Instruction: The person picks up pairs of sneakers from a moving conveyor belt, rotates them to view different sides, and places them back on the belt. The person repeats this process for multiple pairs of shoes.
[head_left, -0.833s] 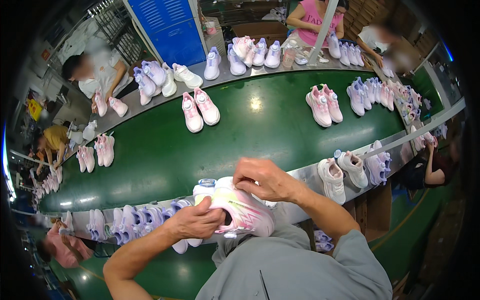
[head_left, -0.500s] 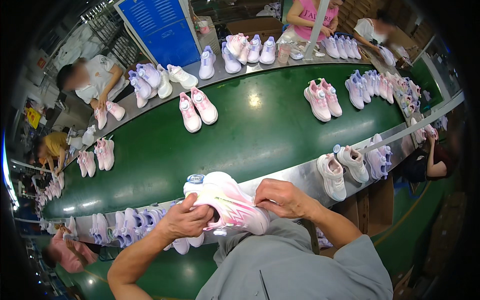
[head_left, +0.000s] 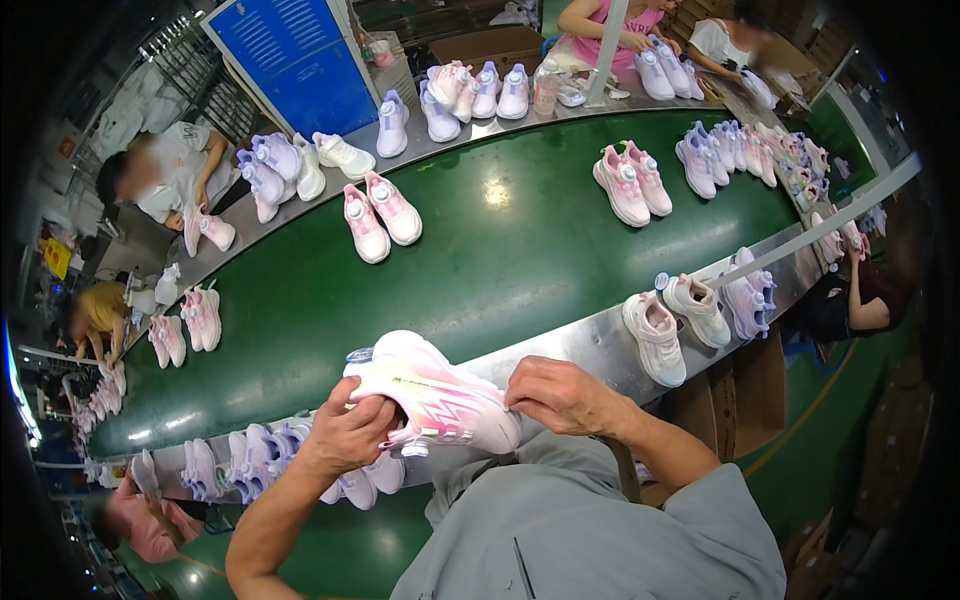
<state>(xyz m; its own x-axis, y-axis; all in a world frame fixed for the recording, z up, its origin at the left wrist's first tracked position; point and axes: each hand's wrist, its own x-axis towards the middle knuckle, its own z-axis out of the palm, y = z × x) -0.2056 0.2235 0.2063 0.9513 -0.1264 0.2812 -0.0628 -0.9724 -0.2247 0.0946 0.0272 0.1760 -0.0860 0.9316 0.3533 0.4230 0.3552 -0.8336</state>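
A white and pink sneaker (head_left: 455,400) with zigzag markings is held on its side in front of my body. My left hand (head_left: 350,428) is closed around its collar, with fingers at the opening. At the sneaker's right end, my right hand (head_left: 560,395) pinches thumb and fingertips together against its edge; whatever lies between them is too small to make out. A clear, blue-rimmed disc (head_left: 360,355) shows just behind the sneaker above my left hand. A silvery dial (head_left: 415,450) sticks out from its lower side.
A green conveyor belt (head_left: 300,310) carries pairs of pink sneakers (head_left: 385,218) and lilac ones. Along its metal near edge (head_left: 560,350) stand white sneakers (head_left: 655,340) at right and lilac sneakers (head_left: 255,460) at left. Several co-workers handle shoes around it. Cardboard boxes (head_left: 755,400) stand at lower right.
The sneaker and my left hand have shifted slightly left, and the sneaker has tilted a little. My right hand stays at its edge. The whole view has moved slightly.
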